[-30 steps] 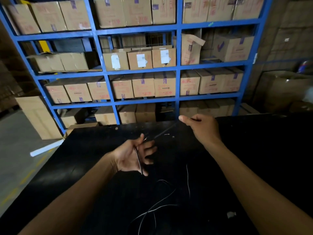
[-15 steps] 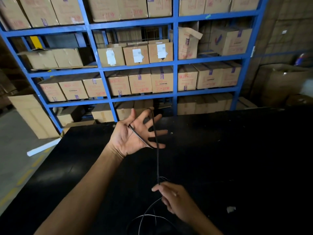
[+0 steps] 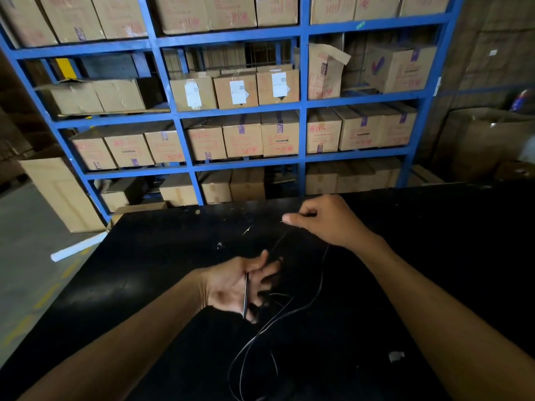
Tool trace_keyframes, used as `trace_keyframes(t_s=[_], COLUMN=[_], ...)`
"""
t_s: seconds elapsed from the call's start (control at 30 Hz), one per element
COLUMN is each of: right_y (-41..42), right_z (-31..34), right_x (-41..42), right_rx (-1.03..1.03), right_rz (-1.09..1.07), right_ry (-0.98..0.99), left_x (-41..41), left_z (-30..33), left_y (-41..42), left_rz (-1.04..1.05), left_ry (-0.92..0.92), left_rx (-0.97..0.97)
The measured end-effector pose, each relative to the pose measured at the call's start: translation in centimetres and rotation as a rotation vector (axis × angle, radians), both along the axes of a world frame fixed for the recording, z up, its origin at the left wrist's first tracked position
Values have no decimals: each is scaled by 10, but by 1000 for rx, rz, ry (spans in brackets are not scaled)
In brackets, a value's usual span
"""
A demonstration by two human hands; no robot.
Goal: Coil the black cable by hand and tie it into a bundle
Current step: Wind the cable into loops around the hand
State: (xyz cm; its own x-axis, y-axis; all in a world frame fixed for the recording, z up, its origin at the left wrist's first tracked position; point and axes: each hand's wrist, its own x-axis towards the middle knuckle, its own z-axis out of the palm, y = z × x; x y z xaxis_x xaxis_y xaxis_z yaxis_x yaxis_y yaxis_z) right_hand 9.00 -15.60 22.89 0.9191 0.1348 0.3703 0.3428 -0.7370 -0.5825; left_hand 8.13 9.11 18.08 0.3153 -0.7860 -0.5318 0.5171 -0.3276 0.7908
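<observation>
Overhead, shelves [image 3: 302, 108] of cardboard boxes [image 3: 279, 136].

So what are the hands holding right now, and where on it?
Both hold the black cable. The left hand keeps wound turns across its palm; the right hand pinches a stretch farther along between thumb and fingers. The rest lies loose on the table.

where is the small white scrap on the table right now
In the head view the white scrap lies on the black table at lower right, beside the right forearm and right of the loose black cable.
</observation>
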Motion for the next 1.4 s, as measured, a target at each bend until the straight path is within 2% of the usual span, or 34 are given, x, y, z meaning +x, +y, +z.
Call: trace_keyframes(t_s=[0.07,0.13,0.23,0.37,0.4,0.5,0.73,0.87,1.0,1.13,1.27,1.33,1.4], right_y=[12,21,32,40,39,33,20,17,21,36,40,36,25], right_z=[1,-14,-43,-43,-36,-11,3,-9,-42,-95,-132,-136,-132], right_x=[-9,-22,-39,-35,-31,-18,-17,-30,-51,-75,-87,-82,-70], right_rx=[22,61,253,901,1005,1134,1222,1179,951,937,832,826,683], right_rz=[2,7,-41,-215,-257,-298,-346,-258,-107,105,148,61,-33], right_ry=[-55,-28,72,258,290,355,347,339,339,422,560,566,519], left_x=[15,29,41,41,39,30,24,30,42,47,31,19,6], left_z=[-1,6,19,14,11,4,-7,-4,16,44,57,57,54], left_y=[12,26,36,33,30,17,-9,-11,-9,-11,-17,-21,-22], left_rz=[271,364,311,225,209,167,96,271,495,558,399,257,115], left_ry=[24,-13,-48,-72,-66,-13,-2,-40,-8,-44,-62,-3,55], left_rx=[-55,-167,-254,-165,-142,-145,-271,-337,-459,-635,-742,-753,-742])
